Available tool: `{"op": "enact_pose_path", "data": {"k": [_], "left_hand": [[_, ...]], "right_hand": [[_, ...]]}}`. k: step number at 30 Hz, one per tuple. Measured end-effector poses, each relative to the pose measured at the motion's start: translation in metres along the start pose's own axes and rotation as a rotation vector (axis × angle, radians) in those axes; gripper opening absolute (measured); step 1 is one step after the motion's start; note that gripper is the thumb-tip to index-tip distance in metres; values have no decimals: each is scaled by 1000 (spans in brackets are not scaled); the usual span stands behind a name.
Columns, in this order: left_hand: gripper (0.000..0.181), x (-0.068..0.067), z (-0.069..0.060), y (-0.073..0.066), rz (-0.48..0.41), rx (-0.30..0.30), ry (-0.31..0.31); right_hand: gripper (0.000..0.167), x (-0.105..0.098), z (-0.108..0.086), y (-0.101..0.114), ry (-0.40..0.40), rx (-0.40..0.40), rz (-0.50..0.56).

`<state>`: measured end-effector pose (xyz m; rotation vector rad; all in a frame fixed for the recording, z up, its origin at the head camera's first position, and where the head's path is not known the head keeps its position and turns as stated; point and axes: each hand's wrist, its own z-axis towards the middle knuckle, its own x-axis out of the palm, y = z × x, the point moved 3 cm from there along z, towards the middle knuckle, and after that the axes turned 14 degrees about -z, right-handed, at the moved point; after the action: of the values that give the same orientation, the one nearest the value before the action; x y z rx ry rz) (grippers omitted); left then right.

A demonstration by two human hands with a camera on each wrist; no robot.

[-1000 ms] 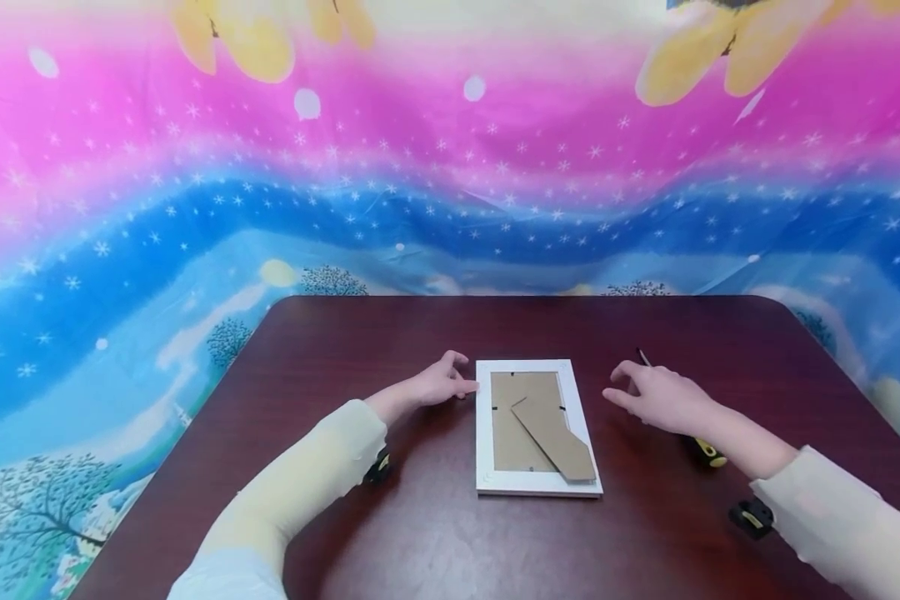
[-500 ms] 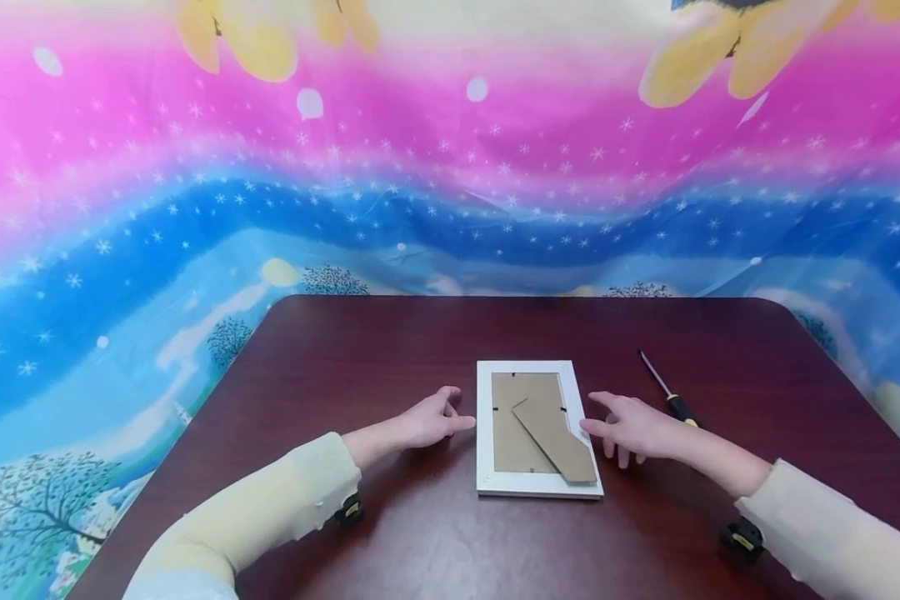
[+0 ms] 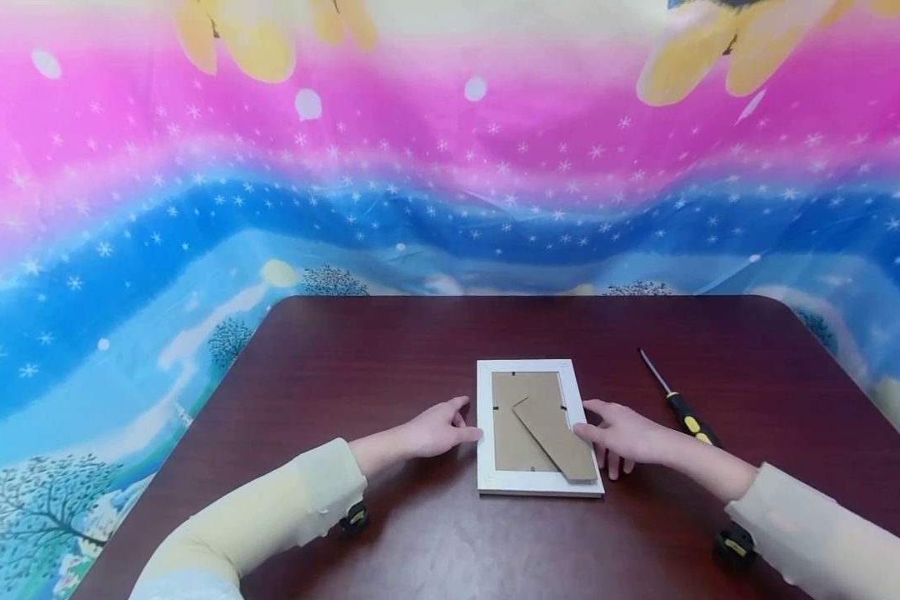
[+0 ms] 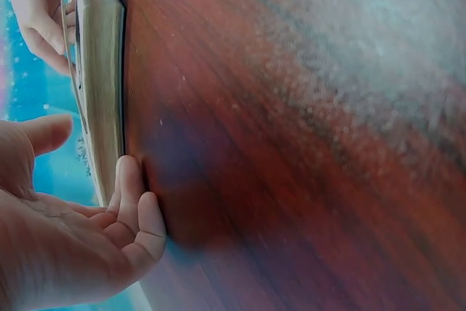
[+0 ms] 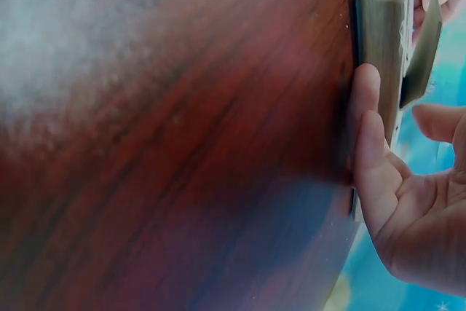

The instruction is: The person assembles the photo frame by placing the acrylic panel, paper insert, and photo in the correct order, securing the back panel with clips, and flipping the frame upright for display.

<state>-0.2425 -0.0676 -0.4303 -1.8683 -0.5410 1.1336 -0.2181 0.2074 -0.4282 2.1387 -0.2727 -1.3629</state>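
A white picture frame (image 3: pixel 525 482) lies face down on the table. Its brown backing board (image 3: pixel 512 442) faces up, with a cardboard easel stand (image 3: pixel 558 446) slanting across it. My left hand (image 3: pixel 437 429) is at the left edge, fingers relaxed. In the left wrist view, its fingertips touch the frame's side while the thumb (image 4: pixel 51 134) stays off it. At the right edge is my right hand (image 3: pixel 630 433). The right wrist view shows its fingers (image 5: pixel 371 136) against the frame's side, with the thumb (image 5: pixel 437 121) raised apart from it.
To the right of the frame lies a black and yellow screwdriver (image 3: pixel 686 414), tip pointing away. The dark red-brown table (image 3: pixel 390 350) has rounded far corners. Behind it hangs a colourful patterned cloth (image 3: pixel 450 183).
My right hand has moved left from beside the screwdriver to the frame's right edge, uncovering the screwdriver. My left hand has come slightly nearer along the frame's left edge. The frame stays in place.
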Motion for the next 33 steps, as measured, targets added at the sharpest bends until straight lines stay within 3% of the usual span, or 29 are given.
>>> {"op": "enact_pose_path", "data": {"k": [9, 14, 24, 33], "left_hand": [[71, 8, 1, 0, 149, 58, -3], [73, 12, 0, -2, 163, 55, -10], [71, 12, -2, -1, 43, 49, -17], [69, 14, 1, -1, -208, 58, 24]], "right_hand": [[62, 6, 2, -2, -47, 11, -21], [62, 6, 3, -1, -51, -2, -16], [60, 7, 6, 1, -29, -18, -7], [56, 8, 7, 0, -34, 1, 2]]}}
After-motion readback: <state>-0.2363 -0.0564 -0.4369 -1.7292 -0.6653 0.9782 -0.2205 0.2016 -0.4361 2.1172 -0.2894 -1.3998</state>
